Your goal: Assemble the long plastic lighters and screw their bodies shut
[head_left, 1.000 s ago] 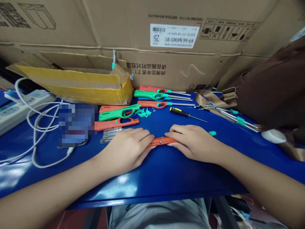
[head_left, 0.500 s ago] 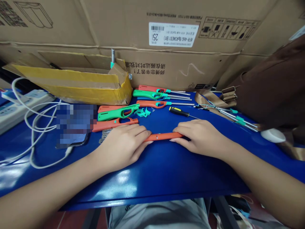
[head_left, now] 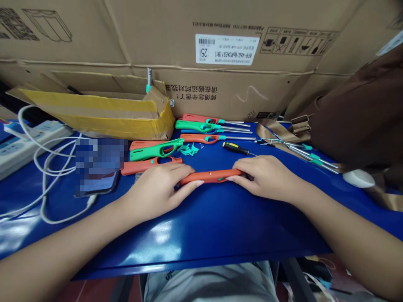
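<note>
Above the blue table, an orange lighter body point(head_left: 206, 176) is held level between both hands. My left hand point(head_left: 160, 184) pinches its left end, thumb along the near side. My right hand point(head_left: 267, 178) grips the right end, and the fingers hide that tip. A small green piece point(head_left: 220, 179) shows on the near side, close to the right thumb. Just beyond the left hand lie an orange lighter body point(head_left: 138, 167) and a green one point(head_left: 151, 151), both without metal tubes. Small turquoise plastic parts point(head_left: 189, 149) and a black-and-yellow screwdriver point(head_left: 234, 147) lie behind the held piece.
Several assembled lighters point(head_left: 204, 138) with metal tubes lie at the back. A yellow-taped carton point(head_left: 126, 126) stands behind left. On the left are a phone point(head_left: 103, 184), white cables and a power strip point(head_left: 34, 138). Loose metal tubes point(head_left: 315, 157) and a brown strap point(head_left: 297, 135) lie right.
The orange lighter body has turned between my hands, so more of its side and the green piece now show. My left fingers have shifted left along it, leaving more of it uncovered.
</note>
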A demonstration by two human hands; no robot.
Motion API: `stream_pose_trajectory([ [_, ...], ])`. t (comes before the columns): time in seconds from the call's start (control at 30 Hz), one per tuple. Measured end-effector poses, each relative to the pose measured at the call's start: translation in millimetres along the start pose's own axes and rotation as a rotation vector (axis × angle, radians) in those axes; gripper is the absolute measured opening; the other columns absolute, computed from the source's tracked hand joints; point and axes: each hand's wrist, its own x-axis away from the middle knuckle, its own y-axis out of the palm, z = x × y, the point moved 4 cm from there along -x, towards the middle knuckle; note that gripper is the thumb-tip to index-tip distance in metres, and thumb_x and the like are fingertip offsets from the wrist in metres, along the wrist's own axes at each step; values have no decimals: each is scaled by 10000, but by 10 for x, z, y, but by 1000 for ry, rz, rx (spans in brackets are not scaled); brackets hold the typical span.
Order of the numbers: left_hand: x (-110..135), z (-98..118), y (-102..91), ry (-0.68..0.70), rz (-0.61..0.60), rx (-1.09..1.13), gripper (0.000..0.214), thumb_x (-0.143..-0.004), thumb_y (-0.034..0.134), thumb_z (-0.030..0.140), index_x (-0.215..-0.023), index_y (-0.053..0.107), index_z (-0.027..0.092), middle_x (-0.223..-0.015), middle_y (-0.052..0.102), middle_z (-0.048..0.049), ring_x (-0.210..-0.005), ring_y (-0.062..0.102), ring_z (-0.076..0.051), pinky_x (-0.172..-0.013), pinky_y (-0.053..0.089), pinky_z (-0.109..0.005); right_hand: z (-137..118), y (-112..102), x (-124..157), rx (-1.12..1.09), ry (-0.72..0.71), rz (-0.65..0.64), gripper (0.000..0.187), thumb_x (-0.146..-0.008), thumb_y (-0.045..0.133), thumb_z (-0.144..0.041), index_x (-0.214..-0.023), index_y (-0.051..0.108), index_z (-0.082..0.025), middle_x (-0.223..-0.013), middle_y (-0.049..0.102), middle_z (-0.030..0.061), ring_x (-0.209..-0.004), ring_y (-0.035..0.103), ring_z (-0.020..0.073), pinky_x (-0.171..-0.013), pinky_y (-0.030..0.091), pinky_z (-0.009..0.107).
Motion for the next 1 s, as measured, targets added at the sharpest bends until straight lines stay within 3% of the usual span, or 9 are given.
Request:
stream_pose_trajectory([
  [0.1,-19,-37,53,-242,-63,489,452,-996,517,558,-780,619,174,-636,618,4,-552,557,-133,-552,402,-254,7,-14,-3,-95,-39,51,299,-1028,549,-477,-1025,667,-202,-911,734,38,-779,663,205,-664,391,306],
  [0.2,-22,-35,176,-447,-148,922,509,-966,548,577,-653,523,176,-519,537,25,-463,470,-91,-495,372,-220,-79,-1,13,-171,-177,84,346,-1035,540,-491,-1189,651,-201,-1095,733,75,-932,682,230,-786,469,334],
  [0.27,-16,-32,240,-534,-170,1092,494,-965,556,541,-639,513,172,-503,526,24,-451,440,-79,-477,359,-208,-161,28,34,-163,-266,114,423,-1024,552,-522,-1259,632,-179,-1188,718,108,-1000,680,253,-845,496,366],
  [0.33,-7,-26,272,-569,-174,1175,403,-981,537,493,-763,603,161,-523,550,27,-462,458,-87,-472,371,-202,-223,65,52,-124,-299,141,461,-1037,528,-511,-1312,608,-149,-1187,719,129,-998,682,264,-851,516,390],
  [0.47,-5,45,205,-353,-183,956,370,-1005,544,459,-1180,692,168,-725,708,-7,-586,599,-127,-550,479,-233,-269,84,75,-133,-273,151,402,-1097,400,-397,-1337,597,-143,-1133,724,128,-974,688,251,-830,538,396],
  [0.6,35,175,85,37,-76,520,282,-991,647,333,-1253,710,251,-1100,778,-14,-918,710,-158,-824,540,-253,-302,44,95,-279,-287,115,347,-1091,422,-390,-1235,644,-166,-1120,712,106,-963,677,211,-834,528,349],
  [0.67,80,224,93,174,-78,391,288,-1000,647,290,-1283,695,262,-1137,771,-7,-947,713,-149,-855,529,-236,-345,42,114,-332,-328,79,330,-1086,444,-395,-1203,652,-168,-1105,711,96,-957,667,195,-836,513,327],
  [0.87,153,243,144,287,-92,238,283,-1043,572,337,-1281,661,212,-1090,771,-38,-870,728,-161,-765,538,-240,-444,54,159,-317,-348,50,373,-1101,387,-381,-1111,685,-158,-989,729,67,-856,676,183,-734,447,327],
  [1.0,123,194,122,305,-80,140,279,-1046,569,356,-1266,661,211,-1008,771,-21,-824,724,-162,-742,524,-250,-415,54,144,-247,-329,36,389,-1109,377,-403,-1161,685,-172,-1051,752,63,-904,696,187,-758,444,331],
])
